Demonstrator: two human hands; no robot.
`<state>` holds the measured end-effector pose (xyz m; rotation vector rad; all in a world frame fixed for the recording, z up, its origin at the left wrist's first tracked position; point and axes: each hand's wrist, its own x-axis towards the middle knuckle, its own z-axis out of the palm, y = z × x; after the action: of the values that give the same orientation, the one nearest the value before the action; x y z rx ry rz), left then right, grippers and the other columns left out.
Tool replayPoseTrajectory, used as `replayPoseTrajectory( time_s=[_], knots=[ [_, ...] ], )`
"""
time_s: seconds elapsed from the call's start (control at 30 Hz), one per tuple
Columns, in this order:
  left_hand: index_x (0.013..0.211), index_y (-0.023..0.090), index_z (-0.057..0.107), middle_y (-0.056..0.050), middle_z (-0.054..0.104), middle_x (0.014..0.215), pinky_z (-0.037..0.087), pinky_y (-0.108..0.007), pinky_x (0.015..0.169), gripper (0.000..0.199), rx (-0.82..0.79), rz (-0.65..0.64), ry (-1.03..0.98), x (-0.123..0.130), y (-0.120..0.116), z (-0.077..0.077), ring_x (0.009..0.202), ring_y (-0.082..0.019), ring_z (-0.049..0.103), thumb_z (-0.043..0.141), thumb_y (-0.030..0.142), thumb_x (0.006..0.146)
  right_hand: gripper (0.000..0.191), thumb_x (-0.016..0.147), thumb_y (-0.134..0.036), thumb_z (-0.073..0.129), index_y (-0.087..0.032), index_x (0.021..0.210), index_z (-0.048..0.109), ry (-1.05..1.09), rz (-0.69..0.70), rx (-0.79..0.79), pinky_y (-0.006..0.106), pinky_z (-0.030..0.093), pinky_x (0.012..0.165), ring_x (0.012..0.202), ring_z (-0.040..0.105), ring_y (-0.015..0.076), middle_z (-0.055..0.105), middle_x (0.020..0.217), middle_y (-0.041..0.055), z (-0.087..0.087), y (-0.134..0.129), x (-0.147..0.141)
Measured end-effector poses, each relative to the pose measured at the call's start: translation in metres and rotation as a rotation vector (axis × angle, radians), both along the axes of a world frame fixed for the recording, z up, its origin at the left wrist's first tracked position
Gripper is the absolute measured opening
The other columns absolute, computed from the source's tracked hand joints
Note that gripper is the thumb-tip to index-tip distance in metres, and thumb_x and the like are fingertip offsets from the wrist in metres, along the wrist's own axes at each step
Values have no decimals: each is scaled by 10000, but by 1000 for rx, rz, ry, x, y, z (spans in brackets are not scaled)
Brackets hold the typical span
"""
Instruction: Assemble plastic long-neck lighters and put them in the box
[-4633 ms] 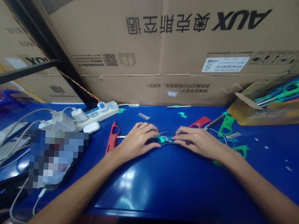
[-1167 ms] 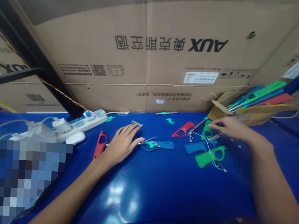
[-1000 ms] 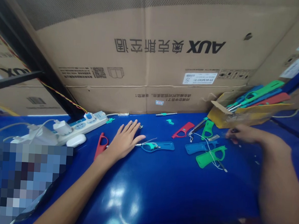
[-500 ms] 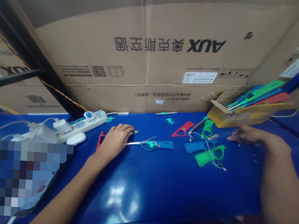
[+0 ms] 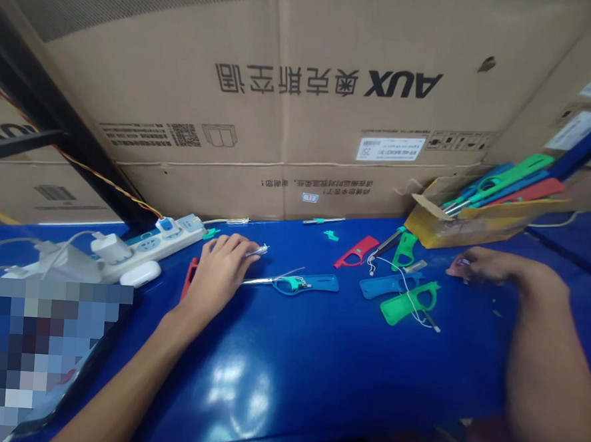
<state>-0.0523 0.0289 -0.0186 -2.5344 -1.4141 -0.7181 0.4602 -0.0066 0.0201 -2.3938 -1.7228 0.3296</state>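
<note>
My left hand point(image 5: 217, 271) rests on the blue table point(image 5: 316, 375) and pinches a small clear metal-tipped piece point(image 5: 258, 250) at its fingertips. Just right of it lies an open blue lighter shell point(image 5: 316, 283) with a teal insert and a thin metal rod. A red shell point(image 5: 188, 282) is partly hidden under my left wrist. My right hand point(image 5: 476, 265) is low over the table at the right, fingers pinched on a tiny pale part, too small to identify. Between my hands lie a blue shell point(image 5: 381, 288), a green shell point(image 5: 409, 303) and a white wire point(image 5: 406, 284).
A large AUX carton point(image 5: 302, 115) walls off the back. A torn cardboard box point(image 5: 476, 215) of coloured lighters stands at the back right. A red shell point(image 5: 356, 251) and a green shell point(image 5: 404, 249) lie near it. A power strip point(image 5: 161, 238) with chargers and a white case point(image 5: 139, 274) sit at the left.
Both hands left the blue shell. My right hand reached toward the cardboard box, then drew back with fingers pinched. My left hand moved to the small clear piece and closed on it.
</note>
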Motion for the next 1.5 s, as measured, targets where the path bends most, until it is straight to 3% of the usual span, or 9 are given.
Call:
replayPoseTrajectory(
  time_s=[0.1, 0.17, 0.3, 0.43, 0.63, 0.8, 1.23, 1.33, 1.5],
  knots=[
    [1116, 227, 608, -52, 701, 1098, 425, -435, 939, 234, -55, -62, -129, 9, -6, 3, 1005, -242, 628, 454, 387, 1043, 298, 830, -211, 656, -161, 537, 636, 110, 6, -229, 294, 426, 455, 443, 546, 164, 681, 587, 128, 4, -3, -6],
    [1135, 232, 589, -41, 712, 1110, 417, -429, 972, 214, -71, -107, -195, 15, -10, 2, 1010, -224, 647, 452, 372, 1049, 323, 879, -197, 575, -167, 560, 613, 139, 35, -262, 295, 445, 483, 476, 559, 168, 678, 604, 126, 7, -3, -14],
    [1144, 231, 572, -39, 707, 1118, 414, -407, 978, 192, -66, -188, -246, 25, -17, 0, 1026, -209, 642, 450, 349, 1055, 267, 924, -209, 503, -179, 677, 597, 122, 178, -151, 272, 475, 621, 644, 615, 174, 694, 721, 102, 14, 7, -44],
    [1214, 216, 561, -41, 674, 1062, 418, -367, 934, 200, -50, -301, -233, 30, -23, 0, 969, -185, 617, 475, 289, 1049, 127, 924, -283, 517, -187, 923, 600, 2, 259, 60, 299, 436, 704, 859, 648, 227, 716, 964, 112, 11, 19, -97],
    [1222, 204, 568, -49, 654, 1086, 413, -350, 923, 199, -67, -392, -238, 31, -25, -2, 1023, -185, 603, 497, 232, 1039, 104, 949, -281, 484, -221, 972, 566, -80, 589, 292, 279, 355, 621, 760, 643, 202, 709, 860, 36, -7, 12, -179],
    [1202, 210, 568, -48, 684, 1086, 420, -366, 914, 182, -41, -351, -250, 30, -24, -6, 984, -195, 614, 503, 254, 1038, 79, 904, -173, 516, -224, 939, 563, 4, 821, 260, 280, 325, 622, 749, 618, 169, 694, 882, 6, -19, 1, -213],
    [1194, 215, 578, -40, 701, 1063, 428, -349, 912, 196, -43, -267, -233, 30, -25, -7, 960, -198, 637, 485, 299, 1043, 132, 957, -191, 485, -210, 994, 610, 70, 956, 222, 300, 394, 667, 788, 628, 169, 709, 965, 25, -20, 3, -210],
    [1173, 207, 596, -38, 706, 1024, 433, -341, 890, 226, -77, -113, -295, 28, -23, -2, 936, -203, 642, 449, 328, 1051, 125, 951, -228, 505, -222, 991, 623, 63, 895, 275, 294, 410, 689, 811, 645, 174, 718, 950, 22, -14, 7, -195],
    [1008, 204, 643, -33, 698, 899, 421, -366, 872, 324, -153, 44, -283, 18, -17, 10, 894, -231, 640, 363, 357, 1059, 235, 957, -392, 473, -219, 971, 631, 49, 623, 306, 303, 425, 650, 717, 651, 186, 720, 829, 32, 2, 18, -149]
  ],
)
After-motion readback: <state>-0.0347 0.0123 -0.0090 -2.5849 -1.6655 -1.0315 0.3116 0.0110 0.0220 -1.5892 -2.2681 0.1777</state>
